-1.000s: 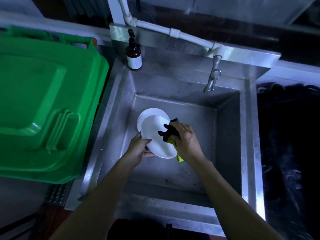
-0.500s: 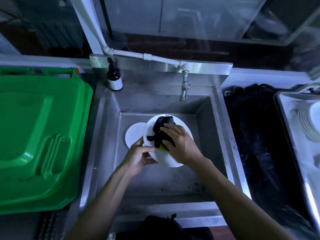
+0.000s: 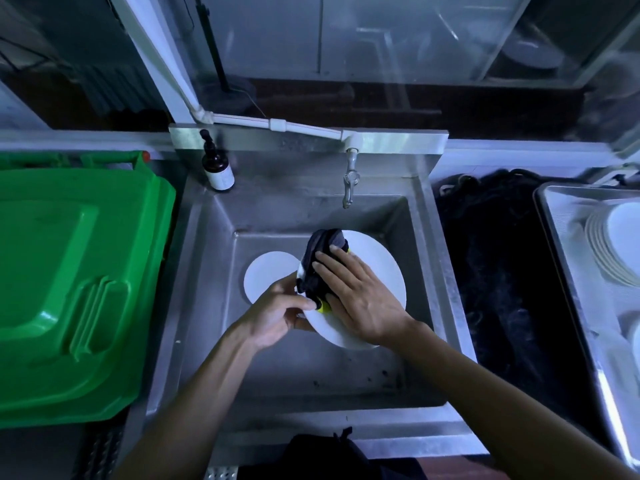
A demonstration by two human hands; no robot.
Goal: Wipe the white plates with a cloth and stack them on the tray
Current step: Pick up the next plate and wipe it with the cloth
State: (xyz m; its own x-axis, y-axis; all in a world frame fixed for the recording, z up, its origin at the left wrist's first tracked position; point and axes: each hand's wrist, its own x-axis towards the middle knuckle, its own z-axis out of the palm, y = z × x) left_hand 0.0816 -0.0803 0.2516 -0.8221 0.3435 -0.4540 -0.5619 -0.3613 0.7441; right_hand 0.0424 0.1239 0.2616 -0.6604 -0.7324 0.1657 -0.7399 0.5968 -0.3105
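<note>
A white plate (image 3: 372, 271) is held tilted over the middle of the steel sink (image 3: 207, 271), its face turned up toward the camera. The right hand (image 3: 360, 301) lies flat on it with fingers spread and extended, pressing a dark cloth (image 3: 320, 263) with a yellow-green edge against the plate's left half; the cloth bunches out past the fingertips toward the far rim. The left hand (image 3: 273, 317) grips the plate's near-left rim, thumb over the front and fingers curled behind, its thumb tip touching the lower end of the cloth. Just left of those fingers a second white plate (image 3: 266, 275) lies flat on the sink floor, partly hidden behind the held one. Beyond the right fingertips the tap (image 3: 349, 183) hangs well apart, and open basin floor shows below both wrists. To the right, past a dark mat (image 3: 502, 289), a metal tray (image 3: 561, 237) holds a stack of plates (image 3: 613, 244). A green bin lid (image 3: 76, 289) lies left of the sink.
</note>
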